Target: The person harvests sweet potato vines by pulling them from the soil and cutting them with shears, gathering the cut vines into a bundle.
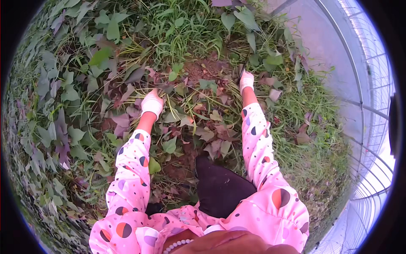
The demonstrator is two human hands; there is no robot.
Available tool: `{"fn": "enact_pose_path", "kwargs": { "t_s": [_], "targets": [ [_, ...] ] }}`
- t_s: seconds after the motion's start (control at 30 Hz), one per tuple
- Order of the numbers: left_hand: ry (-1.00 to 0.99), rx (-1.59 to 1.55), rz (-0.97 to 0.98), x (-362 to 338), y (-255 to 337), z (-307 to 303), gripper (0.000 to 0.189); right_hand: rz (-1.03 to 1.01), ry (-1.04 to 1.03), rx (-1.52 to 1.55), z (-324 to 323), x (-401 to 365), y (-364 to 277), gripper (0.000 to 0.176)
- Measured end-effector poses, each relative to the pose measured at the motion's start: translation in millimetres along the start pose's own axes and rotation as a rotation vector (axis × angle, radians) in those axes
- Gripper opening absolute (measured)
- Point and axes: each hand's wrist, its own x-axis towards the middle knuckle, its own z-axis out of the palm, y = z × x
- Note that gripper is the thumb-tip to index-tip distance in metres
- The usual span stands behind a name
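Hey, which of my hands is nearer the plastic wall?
Right. Your right hand is on the side toward the plastic wall, with leaves and grass between them. Your left hand is farther off, among pale stems.

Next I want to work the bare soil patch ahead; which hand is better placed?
Probably the right hand: it is closer to the soil patch and seems to hold a slender dark tool. The left hand is farther off, among pale stems.
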Motion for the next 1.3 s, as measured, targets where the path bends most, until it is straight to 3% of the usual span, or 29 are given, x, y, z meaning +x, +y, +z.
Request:
{"fn": "enact_pose_path", "kwargs": {
  "t_s": [0.03, 0.23, 0.33, 0.37, 0.43, 0.47, 0.5, 0.6, 0.63, 0.7, 0.9, 1.1, 1.23, 1.3],
  "targets": [
    [-0.003, 0.000, 0.001, 2, 1, 1, 0.040, 0.237, -0.081, 0.441, -25, -71, -64, 0.049],
    [-0.024, 0.016, -0.012, 3, 1, 0, 0.045, 0.268, -0.130, 0.403, -41, -92, -81, 0.049],
    [-0.034, 0.039, -0.016, 1, 6, -5, 0.047, -0.092, -0.070, 0.130, -17, -52, -24, 0.049],
    [-0.033, 0.038, -0.021, 2, 5, -4, 0.047, -0.093, -0.075, 0.129, -19, -64, -48, 0.049],
    [-0.024, 0.042, -0.029, 5, 4, -3, 0.048, 0.099, -0.298, 0.002, -27, -84, -89, 0.052],
    [-0.034, 0.055, -0.026, 6, 4, -3, 0.049, 0.060, -0.330, -0.119, -25, -77, -95, 0.058],
    [-0.035, 0.057, -0.024, 6, 4, -3, 0.049, -0.104, -0.209, -0.359, -22, -70, -100, 0.064],
    [-0.046, 0.038, -0.004, 7, 4, -2, 0.049, -0.262, -0.188, -0.657, -21, -48, -119, 0.067],
    [-0.042, 0.036, -0.006, 7, 3, -1, 0.049, -0.260, -0.190, -0.657, -20, -49, -125, 0.067],
    [-0.035, 0.035, -0.012, 8, 1, 0, 0.049, -0.003, -0.350, -0.875, -19, -55, -150, 0.063],
    [0.001, 0.059, -0.016, 10, -1, 6, 0.051, -0.026, -0.364, -0.873, -24, -66, -175, 0.063],
    [0.000, 0.055, -0.016, 8, 3, 3, 0.053, -0.028, -0.329, -0.803, -15, -35, -145, 0.069],
    [-0.008, 0.053, -0.021, 6, 4, 1, 0.053, -0.027, -0.323, -0.802, -16, -37, -157, 0.067],
    [-0.013, 0.053, -0.024, 6, 6, 0, 0.053, -0.127, -0.292, -0.876, -15, -32, -150, 0.064]
  ]
}}
